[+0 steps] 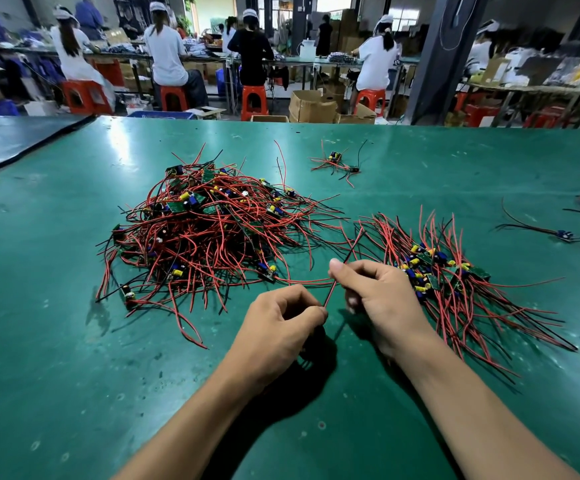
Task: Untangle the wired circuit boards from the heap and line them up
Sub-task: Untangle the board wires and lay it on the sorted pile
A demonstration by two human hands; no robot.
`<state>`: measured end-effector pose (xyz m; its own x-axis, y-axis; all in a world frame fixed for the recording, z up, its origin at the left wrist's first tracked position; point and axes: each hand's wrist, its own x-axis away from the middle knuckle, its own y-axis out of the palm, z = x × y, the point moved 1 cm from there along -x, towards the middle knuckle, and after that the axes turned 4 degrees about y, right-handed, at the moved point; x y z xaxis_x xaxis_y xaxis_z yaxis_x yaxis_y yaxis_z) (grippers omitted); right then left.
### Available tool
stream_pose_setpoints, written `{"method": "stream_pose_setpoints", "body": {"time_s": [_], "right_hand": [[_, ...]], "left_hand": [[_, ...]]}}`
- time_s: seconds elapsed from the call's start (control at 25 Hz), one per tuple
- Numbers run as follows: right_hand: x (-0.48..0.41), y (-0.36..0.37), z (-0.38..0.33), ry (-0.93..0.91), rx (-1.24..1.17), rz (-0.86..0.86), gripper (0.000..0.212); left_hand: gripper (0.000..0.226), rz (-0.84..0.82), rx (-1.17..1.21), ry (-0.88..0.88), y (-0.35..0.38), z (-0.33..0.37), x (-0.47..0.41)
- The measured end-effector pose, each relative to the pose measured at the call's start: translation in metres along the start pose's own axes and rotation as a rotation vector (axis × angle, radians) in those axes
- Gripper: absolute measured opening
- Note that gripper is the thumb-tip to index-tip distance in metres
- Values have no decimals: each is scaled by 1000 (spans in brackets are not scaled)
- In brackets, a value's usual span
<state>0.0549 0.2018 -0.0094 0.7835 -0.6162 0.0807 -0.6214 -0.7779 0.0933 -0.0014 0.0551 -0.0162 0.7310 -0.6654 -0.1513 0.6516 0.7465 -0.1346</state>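
Holding one thin red-and-black wire pair (337,275) between both hands, I keep it taut above the green matted surface (56,358). My left hand (281,327) is curled shut, pinching the near end; my right hand (375,292) pinches the same pair a little farther along, thumb on top. The hands sit close together but do not touch. The far end of the pair runs toward the tangled heap of small green circuit boards with red and black leads (205,230), which lies ahead and to my left. The aligned row of sorted boards (447,275) lies just beside my right hand.

Handling judgement: each board is light and rigid, while its leads are soft, springy and prone to snagging. Solder joints look fragile, so I draw slowly and grip the board edge once it is free.
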Motion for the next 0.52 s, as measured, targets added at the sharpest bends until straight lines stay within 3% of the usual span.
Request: {"method": "stream_pose_setpoints", "body": {"time_s": [0.12,0.32,0.52], "right_hand": [[-6,-5,-4,-3,-196,61,21],[-6,-4,-10,149,-376,-8,30],[-7,-7,-17,184,-549,24,25]], "left_hand": [[21,-51,-15,-6,0,1,0],[20,-88,42,-22,-3,1,-1],[16,-130,56,-27,-3,3,0]]}}
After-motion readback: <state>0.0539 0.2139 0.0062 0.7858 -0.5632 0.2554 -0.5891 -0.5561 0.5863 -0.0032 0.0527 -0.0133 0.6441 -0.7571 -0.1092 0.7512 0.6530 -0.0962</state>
